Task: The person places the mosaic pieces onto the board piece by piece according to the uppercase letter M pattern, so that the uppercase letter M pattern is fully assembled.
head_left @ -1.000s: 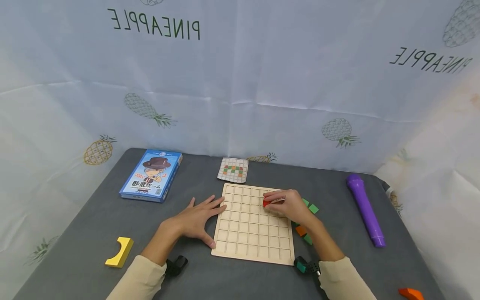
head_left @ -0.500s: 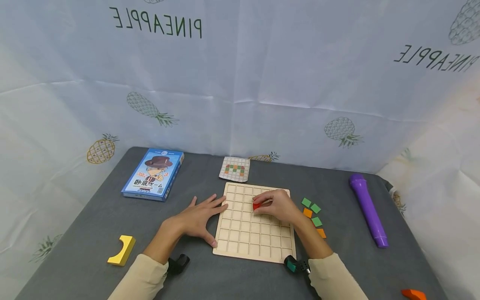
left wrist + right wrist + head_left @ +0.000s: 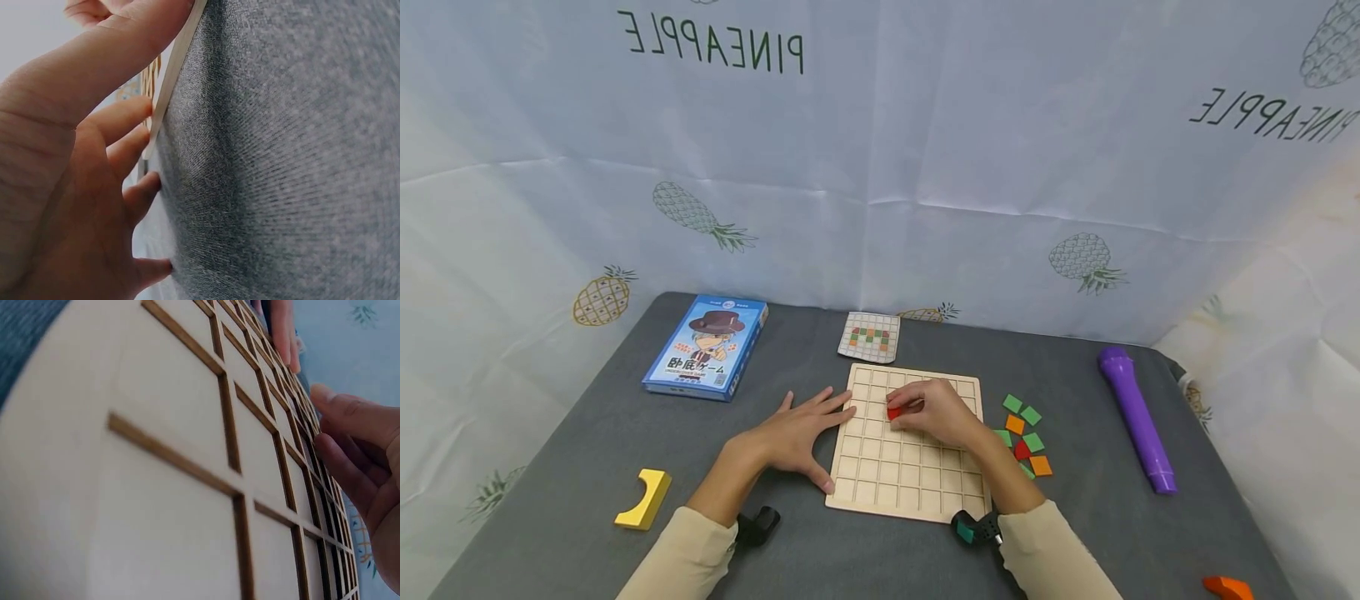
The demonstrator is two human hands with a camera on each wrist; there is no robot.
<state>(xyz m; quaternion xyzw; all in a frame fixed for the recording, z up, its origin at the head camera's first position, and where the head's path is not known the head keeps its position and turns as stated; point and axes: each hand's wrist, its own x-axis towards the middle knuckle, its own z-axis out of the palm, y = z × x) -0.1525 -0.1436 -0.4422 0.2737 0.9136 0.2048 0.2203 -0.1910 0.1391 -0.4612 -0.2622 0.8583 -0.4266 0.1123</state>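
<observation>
A wooden board with a grid of square recesses lies flat in the middle of the table. Over its upper left part, my right hand pinches a red tile between thumb and fingers. In the right wrist view the right hand hovers close over the grid, and the tile is hidden there. My left hand is spread at the board's left edge, thumb and some fingertips touching the rim. The left wrist view shows this left hand with its fingers apart along the board's edge.
Loose green, orange and red tiles lie right of the board. Behind it is a card with a coloured grid pattern. A blue game box, a yellow arch block, a purple microphone and an orange piece lie farther out.
My right hand has carried the red tile leftward across the board, uncovering more loose tiles on the right. The left hand has stayed at the board's edge.
</observation>
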